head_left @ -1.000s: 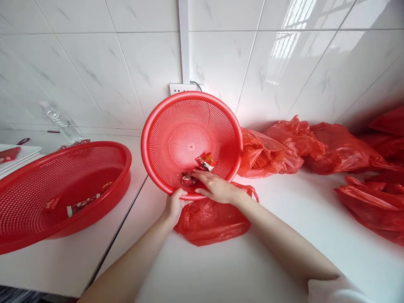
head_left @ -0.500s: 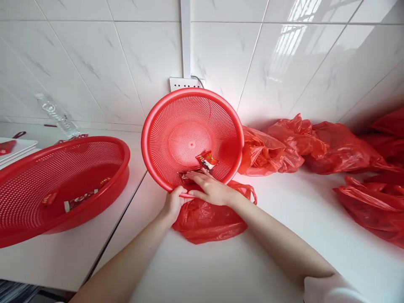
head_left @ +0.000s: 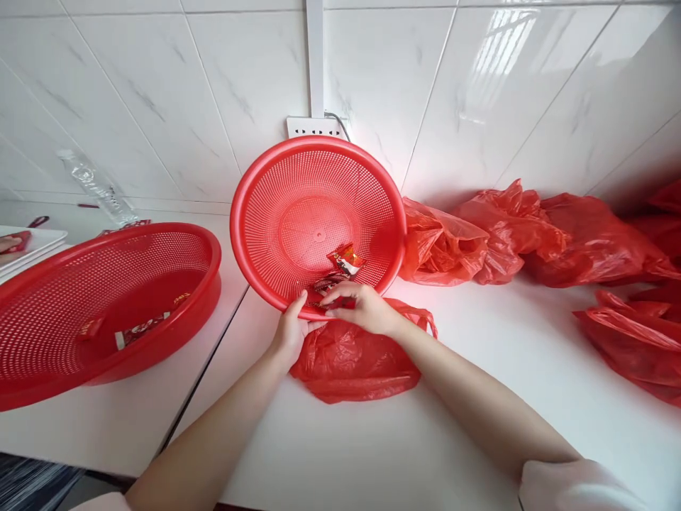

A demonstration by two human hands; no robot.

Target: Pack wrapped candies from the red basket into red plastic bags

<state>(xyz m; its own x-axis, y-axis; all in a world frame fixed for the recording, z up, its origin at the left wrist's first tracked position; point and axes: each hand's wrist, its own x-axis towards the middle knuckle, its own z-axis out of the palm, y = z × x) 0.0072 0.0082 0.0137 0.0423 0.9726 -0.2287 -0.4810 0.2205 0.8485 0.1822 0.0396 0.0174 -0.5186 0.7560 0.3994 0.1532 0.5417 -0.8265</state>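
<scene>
A round red perforated basket (head_left: pixel 298 191) is tipped up toward me, its bottom rim over a red plastic bag (head_left: pixel 351 358) on the white counter. My left hand (head_left: pixel 290 330) grips the basket's lower rim, thumb over the edge. My right hand (head_left: pixel 362 306) reaches over the rim with curled fingers pinching a small red wrapped sweet (head_left: pixel 324 285) inside. A second wrapped sweet (head_left: pixel 347 259) lies just above it in the basket.
A larger red basket (head_left: pixel 207 248) at the left holds a few wrapped sweets (head_left: pixel 141 328). Several crumpled red bags (head_left: pixel 511 234) lie along the tiled wall at the right. A wall socket (head_left: pixel 313 126) sits behind the tilted basket; a clear bottle (head_left: pixel 96 188) lies far left.
My right fingers have curled from flat to closed round the lower sweet. The basket sits slightly higher in view; my left hand keeps its hold on the rim.
</scene>
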